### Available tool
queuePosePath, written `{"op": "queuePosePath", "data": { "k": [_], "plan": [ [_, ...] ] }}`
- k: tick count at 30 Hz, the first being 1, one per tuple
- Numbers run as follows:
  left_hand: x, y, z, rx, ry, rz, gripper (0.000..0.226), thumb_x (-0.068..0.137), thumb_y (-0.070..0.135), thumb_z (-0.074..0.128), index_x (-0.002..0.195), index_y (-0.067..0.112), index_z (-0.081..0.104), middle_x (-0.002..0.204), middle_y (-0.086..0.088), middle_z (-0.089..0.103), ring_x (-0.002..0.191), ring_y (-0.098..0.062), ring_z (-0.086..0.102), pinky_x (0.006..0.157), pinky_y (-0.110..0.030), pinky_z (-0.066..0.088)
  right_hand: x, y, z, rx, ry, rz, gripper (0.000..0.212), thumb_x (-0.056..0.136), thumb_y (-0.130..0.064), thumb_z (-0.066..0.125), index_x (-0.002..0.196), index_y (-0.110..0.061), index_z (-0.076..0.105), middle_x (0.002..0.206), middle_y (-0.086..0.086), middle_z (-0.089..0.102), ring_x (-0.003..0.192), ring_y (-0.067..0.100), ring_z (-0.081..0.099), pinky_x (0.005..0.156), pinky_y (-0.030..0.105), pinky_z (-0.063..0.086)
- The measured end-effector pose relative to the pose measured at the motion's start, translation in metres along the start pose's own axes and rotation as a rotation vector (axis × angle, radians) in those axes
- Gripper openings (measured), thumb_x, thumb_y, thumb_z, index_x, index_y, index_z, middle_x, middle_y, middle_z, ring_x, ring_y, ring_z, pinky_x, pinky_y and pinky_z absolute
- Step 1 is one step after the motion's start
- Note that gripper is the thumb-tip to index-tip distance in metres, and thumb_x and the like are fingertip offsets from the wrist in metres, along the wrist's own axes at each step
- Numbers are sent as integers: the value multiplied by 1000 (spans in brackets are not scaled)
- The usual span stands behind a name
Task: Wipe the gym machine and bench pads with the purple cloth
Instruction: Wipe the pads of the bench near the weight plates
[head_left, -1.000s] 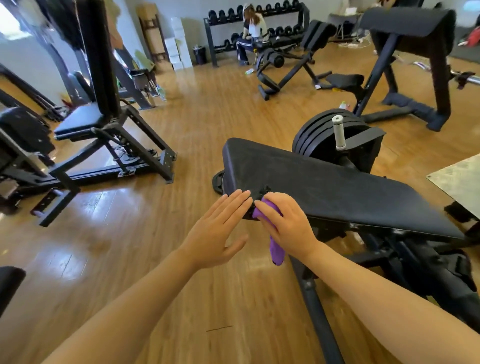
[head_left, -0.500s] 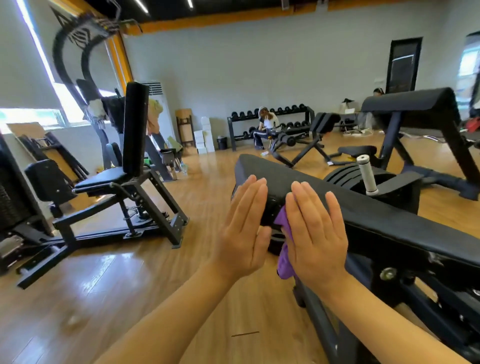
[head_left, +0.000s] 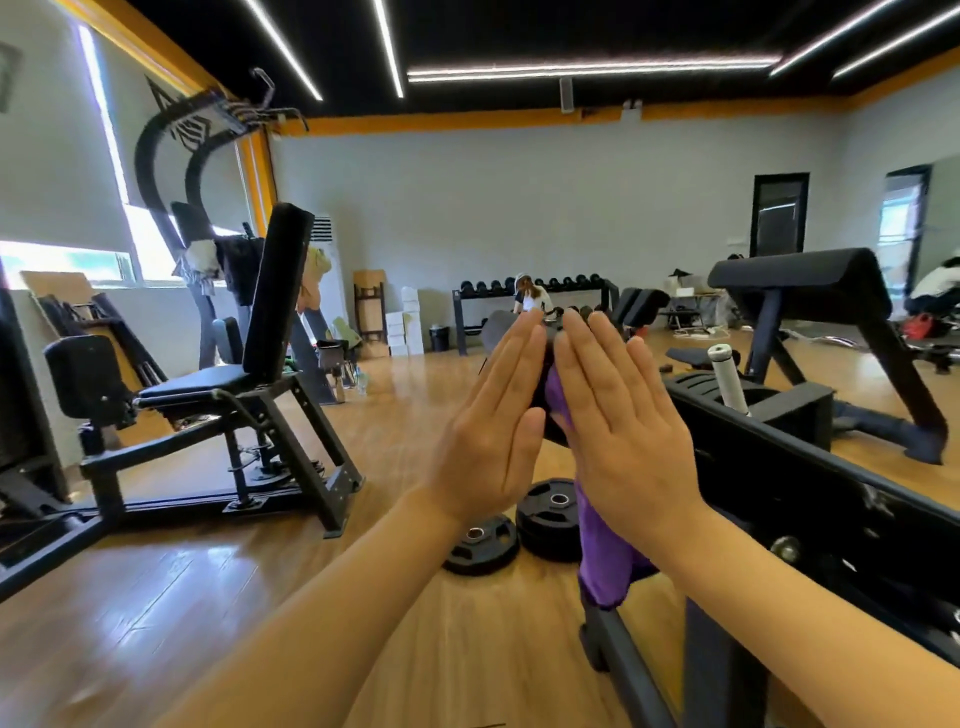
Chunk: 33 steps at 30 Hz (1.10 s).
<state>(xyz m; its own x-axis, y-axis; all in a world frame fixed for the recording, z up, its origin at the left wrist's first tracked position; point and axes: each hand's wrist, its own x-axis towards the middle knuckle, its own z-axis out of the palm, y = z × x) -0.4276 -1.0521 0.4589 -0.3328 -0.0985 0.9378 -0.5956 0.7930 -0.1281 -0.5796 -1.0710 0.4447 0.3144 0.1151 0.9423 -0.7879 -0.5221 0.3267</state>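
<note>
Both hands are raised flat in front of me, fingers straight, at the near end of a black bench pad (head_left: 737, 415) that runs off to the right and is seen edge-on. My right hand (head_left: 623, 431) presses the purple cloth (head_left: 605, 551) against the pad's end; the cloth hangs down below the palm. Just left of it, my left hand (head_left: 493, 431) is flat against the same end with nothing in it. The pad's end is mostly hidden behind the hands.
Two black weight plates (head_left: 514, 525) lie on the wooden floor under the pad's end. A seated machine with a black seat (head_left: 208, 384) stands to the left. A padded curl bench (head_left: 800, 280) is at the right. A person (head_left: 530, 296) sits by the dumbbell rack.
My head has dropped low, so the pad top seen a second ago is now edge-on. Both hands rose with flat fingers at the pad's end, and more cloth hangs below my right palm.
</note>
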Motion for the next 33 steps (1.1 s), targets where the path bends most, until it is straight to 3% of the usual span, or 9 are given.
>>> {"op": "queuePosePath", "data": {
  "k": [4,8,11,15,18,22,26,29,33],
  "plan": [
    [-2,6,6,17,53,-26,53,109,23,24,142,-17,28,152,-32,31,146,-41,28,122,-42,24,-54,36,-21,-96,-90,-57,74,90,6,53,154,-2,17,164,12,7,151,29,13,123,43,11],
    [-1,5,10,28,110,-23,51,109,21,25,140,-19,31,151,-32,34,147,-37,29,122,-40,25,-24,13,-8,-40,7,5,59,100,-5,50,150,1,21,160,16,19,149,30,17,123,44,12],
    [-1,5,10,15,123,-19,52,110,23,24,140,-19,34,150,-32,36,147,-35,31,121,-41,28,6,-1,-2,48,27,-33,58,97,-2,52,148,3,26,155,21,26,146,31,24,122,45,17],
    [-2,12,9,83,117,-29,53,110,25,24,142,-17,33,152,-28,33,147,-36,29,122,-39,25,-46,41,-23,-30,-99,-92,62,93,7,40,152,0,21,161,18,18,149,31,19,123,44,16],
    [-3,15,13,168,105,-17,56,109,28,32,145,-14,28,154,-25,30,148,-32,25,123,-35,22,-81,60,-34,-70,-108,-44,70,92,10,45,154,-2,16,163,15,11,151,29,14,123,44,13],
    [-2,16,20,254,114,-50,57,109,33,35,148,-5,23,156,-21,27,149,-29,21,124,-36,20,-35,22,-14,62,29,106,61,92,8,58,146,7,30,154,26,28,147,34,21,122,48,17],
    [-5,13,18,270,104,-69,53,109,28,33,150,-4,22,158,-14,25,152,-16,15,124,-31,18,-8,18,-9,67,70,-39,47,100,-4,54,144,6,39,151,24,37,142,34,35,119,46,28],
    [-7,12,15,274,94,-68,54,108,26,32,150,-6,21,158,-12,23,152,-16,15,123,-29,17,-58,56,-23,-22,-12,-70,57,96,4,46,150,2,27,157,20,26,147,32,25,122,45,20],
    [-6,14,20,293,104,-108,55,109,29,28,152,-2,14,161,-12,20,153,-13,10,124,-28,13,-113,91,-36,-103,-75,-37,78,86,6,55,154,0,17,163,16,13,150,31,18,123,45,15]
  ]
}}
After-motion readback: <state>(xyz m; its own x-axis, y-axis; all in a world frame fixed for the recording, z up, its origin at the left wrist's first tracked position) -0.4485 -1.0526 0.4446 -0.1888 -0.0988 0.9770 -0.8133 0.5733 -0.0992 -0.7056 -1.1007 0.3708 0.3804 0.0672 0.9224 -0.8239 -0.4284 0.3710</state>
